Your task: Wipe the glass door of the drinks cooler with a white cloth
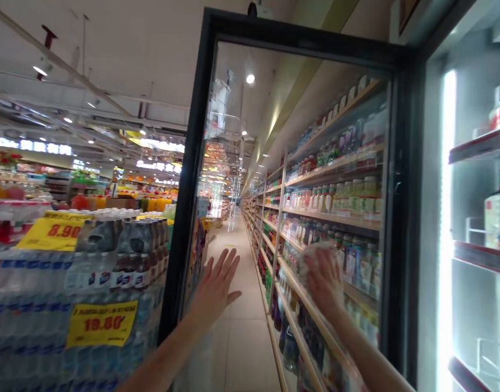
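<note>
The right hand (327, 279) lies over a pale cloth (321, 249), grip too blurred to tell, right of the middle of the glass door (258, 218), and would do best with even strokes out to its corners while the left hand (219, 280), empty and spread wide, seems to brace nearer the door's left edge.

Bottle packs (141, 267) stacked at left, yellow price signs (102, 324) on front; ceiling lamps (40, 71) lit overhead.

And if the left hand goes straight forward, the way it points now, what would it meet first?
Most likely the glass pane of the open door; whether the left hand touches it now is hard to tell.
</note>
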Motion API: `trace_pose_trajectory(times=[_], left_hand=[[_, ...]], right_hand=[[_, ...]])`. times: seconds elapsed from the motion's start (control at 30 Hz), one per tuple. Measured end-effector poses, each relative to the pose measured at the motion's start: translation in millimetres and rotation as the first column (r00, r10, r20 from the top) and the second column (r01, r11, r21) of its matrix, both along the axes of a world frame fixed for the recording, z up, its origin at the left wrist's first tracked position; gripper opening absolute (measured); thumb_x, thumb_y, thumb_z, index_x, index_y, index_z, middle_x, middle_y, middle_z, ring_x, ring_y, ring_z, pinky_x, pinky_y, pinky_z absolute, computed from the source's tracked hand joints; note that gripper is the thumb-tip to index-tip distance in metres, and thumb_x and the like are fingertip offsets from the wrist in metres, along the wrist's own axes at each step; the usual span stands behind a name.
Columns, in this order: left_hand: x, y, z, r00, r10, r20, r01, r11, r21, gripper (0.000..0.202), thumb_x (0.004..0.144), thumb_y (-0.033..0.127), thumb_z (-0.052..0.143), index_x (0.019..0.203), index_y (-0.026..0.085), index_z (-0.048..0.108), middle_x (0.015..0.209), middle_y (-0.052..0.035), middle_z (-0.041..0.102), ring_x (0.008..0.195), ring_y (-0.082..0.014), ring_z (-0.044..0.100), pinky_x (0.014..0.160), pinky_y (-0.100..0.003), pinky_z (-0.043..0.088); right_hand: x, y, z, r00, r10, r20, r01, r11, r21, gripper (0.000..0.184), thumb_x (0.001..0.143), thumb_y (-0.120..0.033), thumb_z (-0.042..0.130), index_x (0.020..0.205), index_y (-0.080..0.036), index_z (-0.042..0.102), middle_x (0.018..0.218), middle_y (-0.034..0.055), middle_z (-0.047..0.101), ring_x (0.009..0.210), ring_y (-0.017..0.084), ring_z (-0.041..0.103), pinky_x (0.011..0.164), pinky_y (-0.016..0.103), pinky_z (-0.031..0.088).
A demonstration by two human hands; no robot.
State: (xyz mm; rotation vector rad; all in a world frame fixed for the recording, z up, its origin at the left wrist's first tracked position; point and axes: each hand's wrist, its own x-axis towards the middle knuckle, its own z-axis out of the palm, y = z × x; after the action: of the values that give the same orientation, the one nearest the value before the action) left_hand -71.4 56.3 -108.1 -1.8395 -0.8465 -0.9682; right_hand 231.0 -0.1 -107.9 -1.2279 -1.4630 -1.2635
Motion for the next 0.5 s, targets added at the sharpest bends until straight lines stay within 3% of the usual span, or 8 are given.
trace_pose_trajectory(times=[0.07, 0.13, 0.2, 0.3, 0.33, 0.4, 0.5], left_hand=[[-5.8, -2.5, -12.9, 1.0, 0.017, 0.007, -0.017, 0.999, -0.03, 0.076, 0.081, 0.061, 0.044, 0.141, 0.016, 0.03, 0.146, -0.0083, 0.033, 0.137, -0.0262, 0.024, 0.108, -0.047, 0.027], [-6.8, -4.5, -20.7, 0.999, 0.05, 0.019, -0.049, 0.998, -0.041, 0.075, 0.081, 0.059, 0.046, 0.141, 0.016, 0.03, 0.145, -0.0095, 0.034, 0.137, -0.0276, 0.025, 0.107, -0.048, 0.028], [-5.6, -5.9, -22.9, 0.997, 0.076, 0.019, -0.076, 0.997, -0.025, 0.072, 0.083, 0.053, 0.048, 0.14, 0.014, 0.03, 0.145, -0.0109, 0.033, 0.137, -0.0286, 0.024, 0.106, -0.049, 0.029], [-4.9, -8.3, -21.2, 0.996, 0.084, 0.004, -0.084, 0.996, 0.008, 0.069, 0.083, 0.047, 0.05, 0.14, 0.013, 0.03, 0.145, -0.0118, 0.033, 0.138, -0.0284, 0.021, 0.106, -0.049, 0.029], [-5.1, -9.3, -20.7, 0.997, 0.083, 0.002, -0.083, 0.996, 0.016, 0.07, 0.083, 0.046, 0.05, 0.141, 0.013, 0.029, 0.145, -0.0119, 0.033, 0.138, -0.0281, 0.02, 0.106, -0.049, 0.029], [-5.9, -11.5, -20.7, 0.996, 0.086, 0.002, -0.086, 0.996, 0.009, 0.07, 0.083, 0.045, 0.051, 0.141, 0.013, 0.027, 0.146, -0.0119, 0.032, 0.139, -0.0276, 0.018, 0.106, -0.049, 0.03], [-5.9, -13.3, -23.2, 0.997, 0.08, 0.011, -0.08, 0.997, -0.014, 0.071, 0.083, 0.046, 0.05, 0.142, 0.014, 0.026, 0.147, -0.0119, 0.03, 0.139, -0.0275, 0.018, 0.107, -0.049, 0.029]], right_hand=[[17.9, -3.5, -8.2, 0.942, -0.054, -0.331, 0.111, 0.981, 0.156, 0.046, 0.088, -0.023, 0.036, 0.134, -0.022, 0.043, 0.145, 0.0133, 0.032, 0.136, 0.031, 0.024, 0.103, 0.057, 0.028], [3.9, -0.9, -12.8, 0.882, -0.048, -0.469, 0.151, 0.971, 0.184, 0.048, 0.089, -0.024, 0.035, 0.137, -0.02, 0.04, 0.147, 0.0156, 0.027, 0.137, 0.033, 0.022, 0.101, 0.059, 0.029], [-34.1, 4.0, -21.1, 0.941, -0.036, -0.335, 0.066, 0.995, 0.08, 0.047, 0.087, -0.022, 0.038, 0.135, -0.024, 0.042, 0.147, 0.0124, 0.028, 0.137, 0.032, 0.02, 0.102, 0.058, 0.029], [-73.5, 5.1, -41.2, 0.996, 0.084, 0.037, -0.078, 0.987, -0.139, 0.047, 0.084, -0.017, 0.044, 0.128, -0.032, 0.049, 0.144, 0.0039, 0.037, 0.136, 0.027, 0.026, 0.106, 0.051, 0.027], [-69.9, 2.5, -47.9, 0.991, 0.098, 0.09, -0.083, 0.983, -0.162, 0.047, 0.083, -0.017, 0.045, 0.126, -0.033, 0.05, 0.142, 0.0027, 0.04, 0.135, 0.025, 0.028, 0.107, 0.05, 0.027], [-37.9, -6.0, -56.8, 0.999, 0.033, 0.031, -0.03, 0.994, -0.101, 0.048, 0.084, -0.018, 0.045, 0.129, -0.032, 0.048, 0.142, 0.0044, 0.039, 0.135, 0.027, 0.028, 0.106, 0.052, 0.028], [20.8, -15.7, -55.0, 0.939, -0.078, -0.336, 0.117, 0.988, 0.098, 0.052, 0.087, -0.021, 0.037, 0.139, -0.023, 0.036, 0.147, 0.0129, 0.028, 0.137, 0.033, 0.022, 0.102, 0.06, 0.03]])
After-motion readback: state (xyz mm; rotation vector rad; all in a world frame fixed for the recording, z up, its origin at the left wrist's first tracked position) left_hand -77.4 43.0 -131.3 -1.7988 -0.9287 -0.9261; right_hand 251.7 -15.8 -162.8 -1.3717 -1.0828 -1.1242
